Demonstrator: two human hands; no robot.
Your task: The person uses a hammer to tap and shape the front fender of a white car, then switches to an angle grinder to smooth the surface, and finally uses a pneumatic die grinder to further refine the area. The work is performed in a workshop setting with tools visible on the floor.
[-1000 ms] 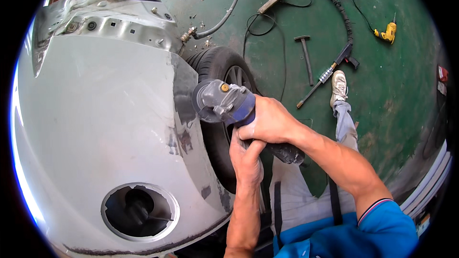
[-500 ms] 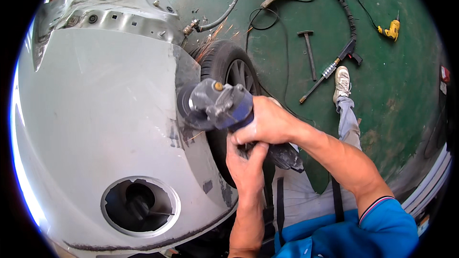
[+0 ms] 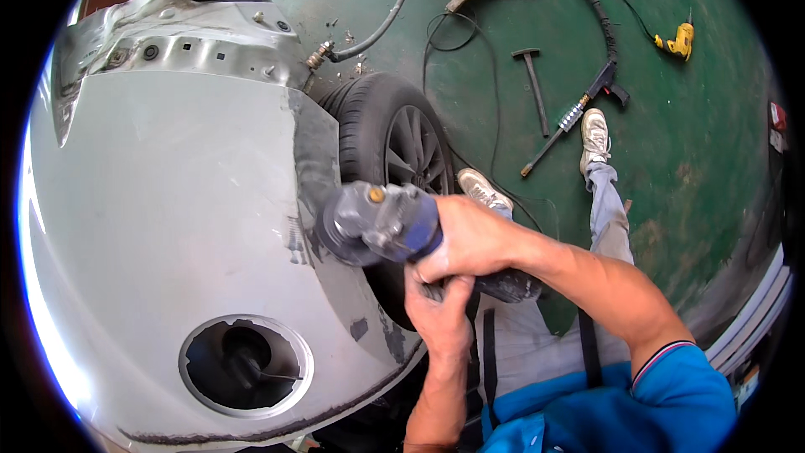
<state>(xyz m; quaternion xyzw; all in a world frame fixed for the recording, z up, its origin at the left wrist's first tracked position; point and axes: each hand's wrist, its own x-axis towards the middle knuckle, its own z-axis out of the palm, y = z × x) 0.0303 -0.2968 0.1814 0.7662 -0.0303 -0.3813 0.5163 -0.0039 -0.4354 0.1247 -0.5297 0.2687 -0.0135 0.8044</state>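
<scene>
The shirt (image 3: 671, 403) is blue with a striped sleeve edge (image 3: 657, 357), the pants (image 3: 537, 340) are grey, the shoes (image 3: 594, 136) whitish.

My right hand (image 3: 474, 236) is curled firmly, its forearm slanting leftward from my bent elbow; my left hand (image 3: 440, 310) curls just below, wrist nearly straight, thumb raised.

Landmark: car wheel (image 3: 387, 136). Left of wheel: car body panel (image 3: 180, 201). Before wheel: angle grinder (image 3: 387, 225). Right of wheel: hammer (image 3: 534, 91); farther right: corded drill (image 3: 677, 40). Behind wheel: hose (image 3: 392, 20).
</scene>
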